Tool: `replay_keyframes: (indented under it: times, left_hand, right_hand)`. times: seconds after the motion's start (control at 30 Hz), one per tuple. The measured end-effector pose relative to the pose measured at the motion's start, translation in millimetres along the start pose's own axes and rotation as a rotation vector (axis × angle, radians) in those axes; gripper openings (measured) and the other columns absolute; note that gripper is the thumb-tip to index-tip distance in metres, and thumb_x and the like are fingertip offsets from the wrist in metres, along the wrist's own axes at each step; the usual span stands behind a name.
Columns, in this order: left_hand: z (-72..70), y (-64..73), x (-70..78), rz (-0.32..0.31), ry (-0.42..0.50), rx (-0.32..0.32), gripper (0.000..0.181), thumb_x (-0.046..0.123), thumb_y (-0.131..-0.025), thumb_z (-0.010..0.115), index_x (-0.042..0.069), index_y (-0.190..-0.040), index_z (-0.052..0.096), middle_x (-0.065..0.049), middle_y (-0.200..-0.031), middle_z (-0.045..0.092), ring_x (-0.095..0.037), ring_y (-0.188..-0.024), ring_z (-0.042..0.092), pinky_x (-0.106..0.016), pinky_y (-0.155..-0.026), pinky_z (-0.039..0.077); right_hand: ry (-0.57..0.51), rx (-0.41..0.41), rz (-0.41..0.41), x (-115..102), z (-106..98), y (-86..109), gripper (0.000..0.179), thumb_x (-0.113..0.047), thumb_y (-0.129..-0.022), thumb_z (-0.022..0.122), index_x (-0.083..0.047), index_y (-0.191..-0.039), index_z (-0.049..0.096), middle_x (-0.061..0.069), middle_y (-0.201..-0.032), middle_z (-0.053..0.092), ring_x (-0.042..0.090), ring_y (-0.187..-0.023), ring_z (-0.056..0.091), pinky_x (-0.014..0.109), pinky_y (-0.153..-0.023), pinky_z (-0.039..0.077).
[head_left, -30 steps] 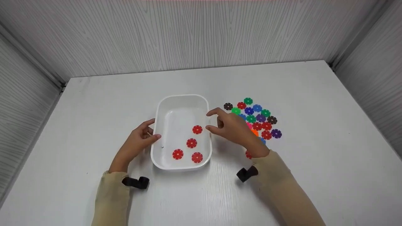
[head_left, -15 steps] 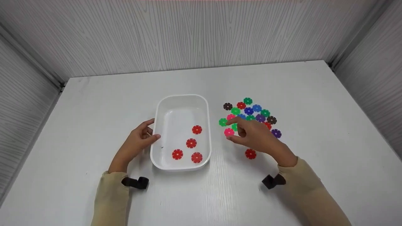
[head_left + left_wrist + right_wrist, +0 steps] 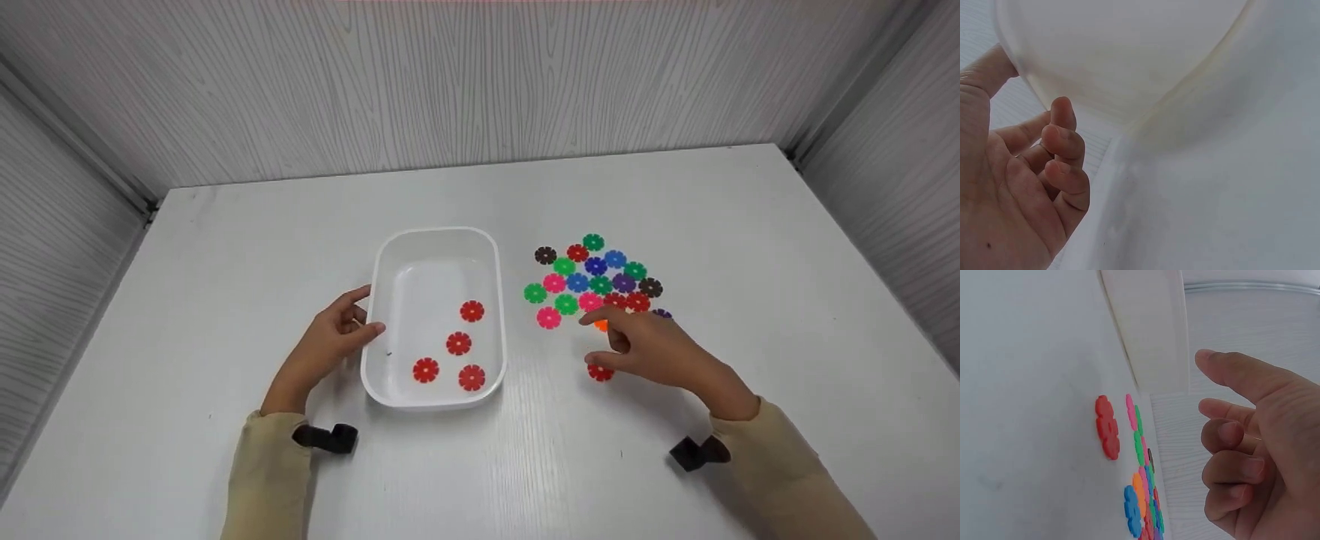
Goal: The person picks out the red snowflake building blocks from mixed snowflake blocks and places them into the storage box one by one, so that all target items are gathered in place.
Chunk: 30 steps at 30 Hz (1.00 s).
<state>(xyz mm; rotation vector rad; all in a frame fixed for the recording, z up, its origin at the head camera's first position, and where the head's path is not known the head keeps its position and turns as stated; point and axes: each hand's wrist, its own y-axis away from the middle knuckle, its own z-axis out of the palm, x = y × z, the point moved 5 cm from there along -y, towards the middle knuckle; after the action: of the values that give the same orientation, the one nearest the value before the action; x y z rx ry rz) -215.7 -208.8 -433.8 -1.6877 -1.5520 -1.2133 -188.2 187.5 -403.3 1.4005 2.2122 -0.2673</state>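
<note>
In the head view, my left hand holds the left rim of a white plastic tub, thumb over the edge and fingers along the outer wall. Several red notched discs, like snowflake building pieces, lie inside it, one of them a red disc near the middle. My right hand hovers with thumb and index finger apart and nothing between them. Close below its thumb lies a lone red disc. In the right wrist view, this red disc lies flat on the table, apart from the hand.
Right of the tub spreads a group of loose discs in many colours, among them a pink disc, a green disc and a dark brown disc. My right hand hides some of them. A wood-grain panel stands behind the table.
My right hand has moved from the tub's right rim, rightward and toward me over the discs, to the lone red disc. The left hand and the tub stay in place.
</note>
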Motion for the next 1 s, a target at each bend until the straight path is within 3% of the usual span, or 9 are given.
replay_keyframes:
  times: [0.23,0.53,0.87,1.0]
  left_hand:
    - [-2.9,-0.4,0.8,0.005,0.002,0.003,0.07,0.03,-0.091,0.066,0.01,-0.15,0.032,-0.007,-0.103,0.055,-0.009,-0.076,0.052,-0.022,-0.07,0.043]
    - [1.2,-1.1,-1.8,-0.014,-0.01,0.005,0.07,0.03,-0.091,0.066,0.012,-0.149,0.033,-0.008,-0.105,0.054,-0.013,-0.079,0.051,-0.021,-0.07,0.044]
    - [0.6,-1.5,-1.1,-0.004,-0.003,0.007,0.069,0.031,-0.091,0.066,0.012,-0.149,0.034,-0.008,-0.104,0.054,-0.013,-0.079,0.051,-0.021,-0.07,0.044]
    - [1.2,-1.1,-1.5,-0.008,0.003,0.004,0.069,0.029,-0.091,0.066,0.012,-0.149,0.033,-0.008,-0.104,0.054,-0.012,-0.079,0.052,-0.021,-0.069,0.044]
  right_hand:
    - [0.043,-0.082,0.014,12,11,6.0,0.051,-0.037,-0.08,0.077,-0.015,-0.122,0.06,-0.006,-0.069,0.048,0.008,-0.061,0.043,0.021,-0.053,0.037]
    - [0.071,-0.185,0.105,23,18,13.5,0.056,-0.035,-0.076,0.08,-0.017,-0.125,0.06,-0.005,-0.072,0.054,0.012,-0.07,0.049,0.025,-0.059,0.044]
    - [0.111,-0.157,0.098,23,15,14.5,0.045,-0.032,-0.079,0.078,-0.019,-0.12,0.065,-0.005,-0.08,0.061,0.012,-0.076,0.053,0.026,-0.065,0.048]
    - [0.127,-0.137,0.078,22,16,14.4,0.039,-0.03,-0.081,0.077,-0.018,-0.116,0.068,-0.005,-0.074,0.058,0.011,-0.07,0.051,0.024,-0.061,0.045]
